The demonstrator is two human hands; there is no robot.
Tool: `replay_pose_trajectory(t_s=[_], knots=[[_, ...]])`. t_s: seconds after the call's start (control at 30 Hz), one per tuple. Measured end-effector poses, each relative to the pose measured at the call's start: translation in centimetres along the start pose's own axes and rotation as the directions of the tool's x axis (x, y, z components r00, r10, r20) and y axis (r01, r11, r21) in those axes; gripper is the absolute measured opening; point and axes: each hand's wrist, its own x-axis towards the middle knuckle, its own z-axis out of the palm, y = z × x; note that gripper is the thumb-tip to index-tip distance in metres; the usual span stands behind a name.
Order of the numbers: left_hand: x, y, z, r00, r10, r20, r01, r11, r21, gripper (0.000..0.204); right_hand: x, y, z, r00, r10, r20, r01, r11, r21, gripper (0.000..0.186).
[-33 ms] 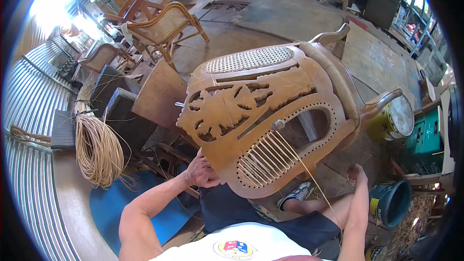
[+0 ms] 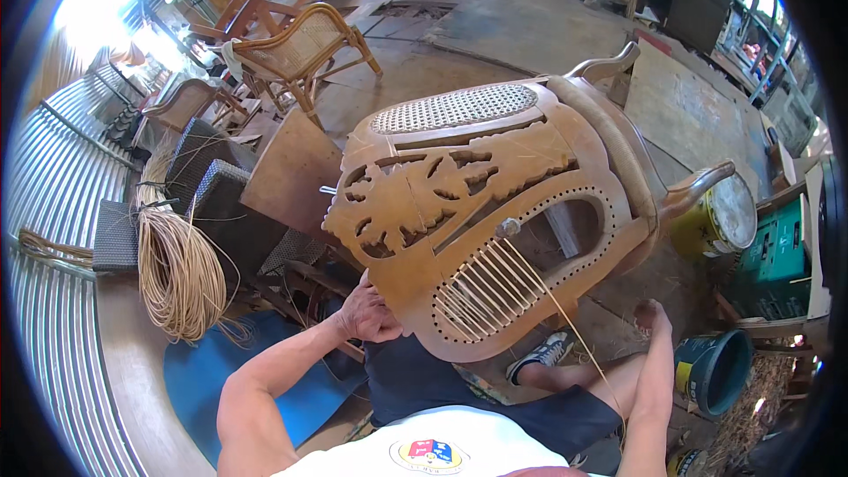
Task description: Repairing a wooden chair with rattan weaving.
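Observation:
A wooden chair [image 2: 548, 137] lies tipped with its carved back [image 2: 415, 199] facing up; that back has a woven oval cane panel [image 2: 455, 108] and a holed oval opening partly strung with pale strands [image 2: 486, 291]. A small pale peg [image 2: 507, 228] stands in the opening's rim, and a long loose strand [image 2: 565, 318] trails from there toward my lap. My left hand [image 2: 372, 316] grips the back's lower-left edge with curled fingers. My right hand [image 2: 652, 318] is right of the chair, beyond the strand, fingers curled; what it holds, if anything, is too small to make out.
A coil of cane [image 2: 181, 278] hangs at left beside dark woven furniture [image 2: 124, 238]. A blue mat [image 2: 212, 380] lies below it. Rattan chairs [image 2: 291, 49] stand behind. At right are a yellow drum [image 2: 707, 230], a green crate [image 2: 768, 256] and a blue bucket [image 2: 720, 375].

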Motion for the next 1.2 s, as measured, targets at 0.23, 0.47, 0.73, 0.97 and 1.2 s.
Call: replay_pose_trajectory(t_s=[0.23,0.47,0.73,0.97,1.2], knots=[[0.0,0.1,-0.1,1.000,0.020,-0.008,-0.020,1.000,0.010,0.042,-0.8,0.3,-1.6,0.998,0.017,0.062,-0.023,0.995,0.100,0.023],[0.2,0.2,-0.3,1.000,0.019,-0.009,-0.019,1.000,0.001,0.048,-0.6,0.8,-0.5,0.999,-0.009,-0.033,0.016,0.974,0.228,0.021],[0.3,0.2,-0.2,1.000,0.022,0.003,-0.022,0.999,0.049,0.061,-1.1,1.3,-1.4,0.909,0.346,0.234,-0.389,0.497,0.776,0.032],[0.9,0.9,-1.0,0.999,0.046,-0.030,-0.043,0.995,0.087,0.049,-1.8,1.2,-1.8,0.990,0.111,-0.083,-0.039,0.802,0.596,0.024],[1.2,1.1,-1.2,0.997,0.073,-0.024,-0.070,0.992,0.105,0.054,-0.5,0.9,-1.1,0.993,0.085,-0.085,-0.051,0.937,0.345,0.023]])
